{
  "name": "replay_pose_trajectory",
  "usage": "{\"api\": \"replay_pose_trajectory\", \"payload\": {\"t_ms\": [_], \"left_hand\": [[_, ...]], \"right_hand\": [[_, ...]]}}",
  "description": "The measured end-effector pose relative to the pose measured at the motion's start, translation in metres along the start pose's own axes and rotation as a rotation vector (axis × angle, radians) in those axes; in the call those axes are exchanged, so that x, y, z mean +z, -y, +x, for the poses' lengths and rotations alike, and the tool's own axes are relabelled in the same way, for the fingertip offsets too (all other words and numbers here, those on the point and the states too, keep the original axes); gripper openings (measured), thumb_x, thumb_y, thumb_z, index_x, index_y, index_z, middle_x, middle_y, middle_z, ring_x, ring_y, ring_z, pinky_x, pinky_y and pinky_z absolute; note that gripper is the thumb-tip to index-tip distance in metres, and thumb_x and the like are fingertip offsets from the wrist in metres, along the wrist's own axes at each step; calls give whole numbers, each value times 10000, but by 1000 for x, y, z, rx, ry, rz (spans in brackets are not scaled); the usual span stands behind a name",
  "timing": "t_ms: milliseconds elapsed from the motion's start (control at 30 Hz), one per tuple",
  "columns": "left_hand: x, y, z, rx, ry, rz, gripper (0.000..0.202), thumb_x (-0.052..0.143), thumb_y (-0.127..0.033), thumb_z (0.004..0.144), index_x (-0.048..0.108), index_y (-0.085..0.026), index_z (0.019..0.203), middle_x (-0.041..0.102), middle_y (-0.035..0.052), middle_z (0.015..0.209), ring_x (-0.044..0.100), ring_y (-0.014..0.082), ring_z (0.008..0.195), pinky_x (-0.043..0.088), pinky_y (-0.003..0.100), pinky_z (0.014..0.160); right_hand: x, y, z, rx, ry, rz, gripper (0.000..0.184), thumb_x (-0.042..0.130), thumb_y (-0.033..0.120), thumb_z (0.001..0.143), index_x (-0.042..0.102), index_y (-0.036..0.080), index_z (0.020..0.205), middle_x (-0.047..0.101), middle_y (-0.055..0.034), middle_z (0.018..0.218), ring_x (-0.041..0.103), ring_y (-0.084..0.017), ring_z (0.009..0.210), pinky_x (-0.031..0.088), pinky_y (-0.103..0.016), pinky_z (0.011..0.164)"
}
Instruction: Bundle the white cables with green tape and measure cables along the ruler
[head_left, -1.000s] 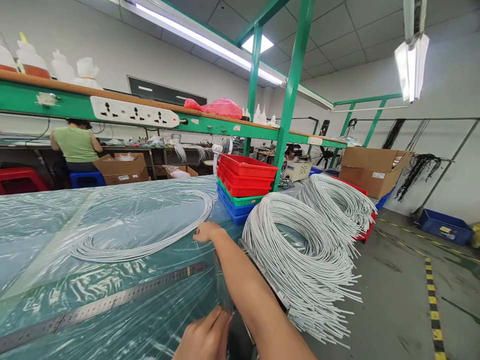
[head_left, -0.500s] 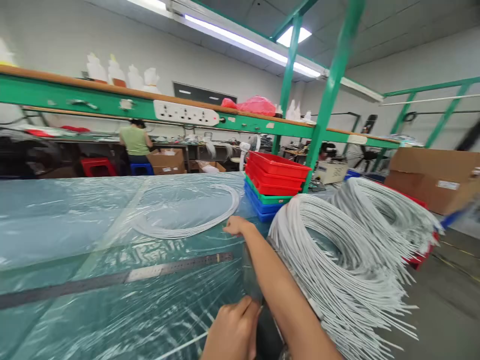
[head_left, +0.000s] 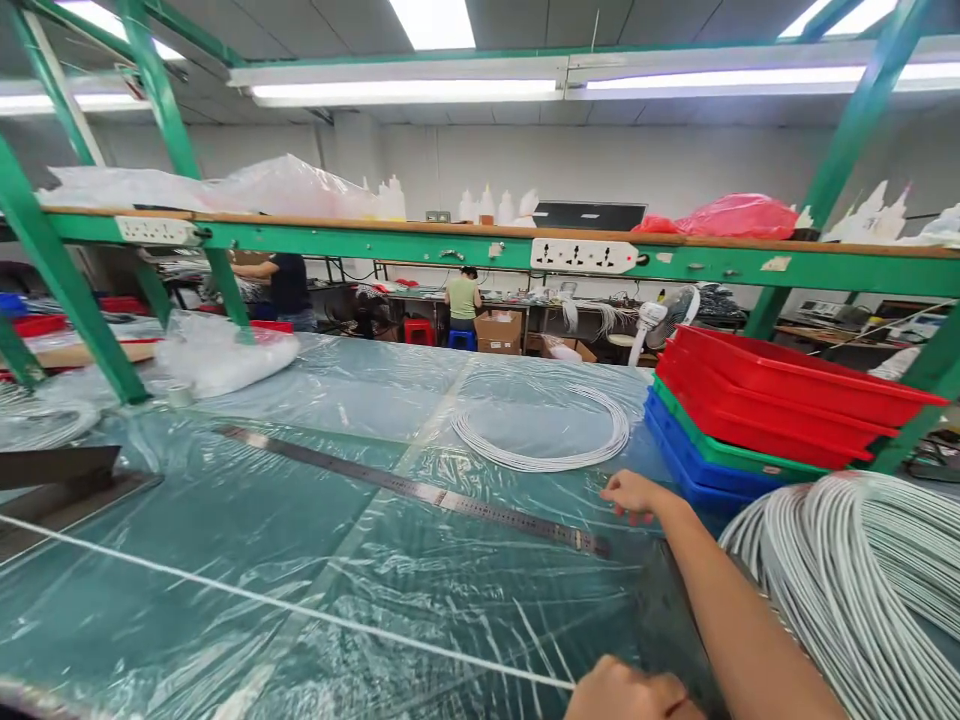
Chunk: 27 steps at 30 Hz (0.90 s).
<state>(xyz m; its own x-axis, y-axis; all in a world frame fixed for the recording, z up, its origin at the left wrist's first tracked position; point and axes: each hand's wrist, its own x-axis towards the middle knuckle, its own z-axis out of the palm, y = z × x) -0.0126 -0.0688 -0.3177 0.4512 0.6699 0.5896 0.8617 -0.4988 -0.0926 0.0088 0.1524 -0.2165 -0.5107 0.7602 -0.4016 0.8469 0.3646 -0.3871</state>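
A long white cable (head_left: 300, 610) stretches taut across the plastic-covered table (head_left: 225, 520) from the left edge to my left hand (head_left: 622, 695). That hand is closed on the cable at the bottom of the view. My right hand (head_left: 634, 495) reaches forward with its fingers bent together. It rests on the sheet at the right end of a long steel ruler (head_left: 420, 490). What it holds, if anything, is hidden. A flat coil of white cables (head_left: 547, 460) lies just beyond it.
A big bundle of cut white cables (head_left: 862, 570) hangs at the right, beside stacked red, green and blue trays (head_left: 765, 400). Green frame posts (head_left: 45, 260) stand at the left. A dark cutter-like block (head_left: 52, 480) sits at the left edge. Two people (head_left: 463, 297) work at benches behind.
The view has swung left, bringing more of the table into sight. The white cable is now pulled out taut across the table from my left hand. My right hand stays near the ruler's end.
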Motion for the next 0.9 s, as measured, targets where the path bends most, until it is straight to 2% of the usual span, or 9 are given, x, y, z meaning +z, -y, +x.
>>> {"api": "replay_pose_trajectory", "payload": {"t_ms": [67, 167, 333, 400, 567, 900], "left_hand": [[-5, 1, 1, 35, -13, -1, 282, 659, -336, 852, 518, -196, 652, 523, -57, 529, 448, 82, 363, 68, 296, 323], [-14, 3, 3, 26, -122, -25, 245, 622, -284, 876, 527, -193, 670, 530, -48, 543, 457, 89, 386, 106, 298, 342], [-22, 4, 6, 10, -244, -61, 256, 665, -250, 839, 502, -190, 650, 529, -51, 552, 444, 82, 381, 149, 273, 354], [-20, 3, 5, 11, -234, -58, 274, 680, -256, 827, 490, -191, 640, 515, -57, 538, 426, 77, 365, 125, 277, 354], [-11, 2, 4, 10, -115, -28, 301, 692, -257, 809, 470, -188, 619, 491, -66, 510, 406, 66, 341, 75, 276, 349], [-3, 3, 0, 32, -146, 16, 305, 633, -312, 870, 492, -188, 629, 498, -56, 508, 435, 80, 357, 94, 294, 337]], "right_hand": [[-1, -2, 2, 15, 7, 14, 182, 518, 246, 968, 649, 123, 941, 719, -54, 798, 629, -132, 503, 392, -193, 428], [-3, -6, 7, 29, 15, 35, 172, 533, 256, 969, 646, 130, 943, 721, -49, 818, 635, -127, 518, 392, -195, 451], [-5, -9, 9, 38, 35, 66, 189, 609, 292, 935, 638, 122, 1010, 723, -63, 842, 658, -150, 552, 429, -220, 502], [-5, -8, 8, 42, 45, 65, 202, 591, 284, 938, 639, 116, 1039, 725, -68, 851, 665, -157, 562, 438, -228, 519], [-3, -6, 5, 55, 75, 51, 243, 534, 246, 942, 653, 96, 1091, 729, -79, 867, 672, -175, 568, 457, -252, 538], [-6, 0, -4, 60, 62, 67, 213, 558, 244, 945, 667, 110, 1070, 731, -80, 909, 672, -164, 587, 446, -240, 531]]}}
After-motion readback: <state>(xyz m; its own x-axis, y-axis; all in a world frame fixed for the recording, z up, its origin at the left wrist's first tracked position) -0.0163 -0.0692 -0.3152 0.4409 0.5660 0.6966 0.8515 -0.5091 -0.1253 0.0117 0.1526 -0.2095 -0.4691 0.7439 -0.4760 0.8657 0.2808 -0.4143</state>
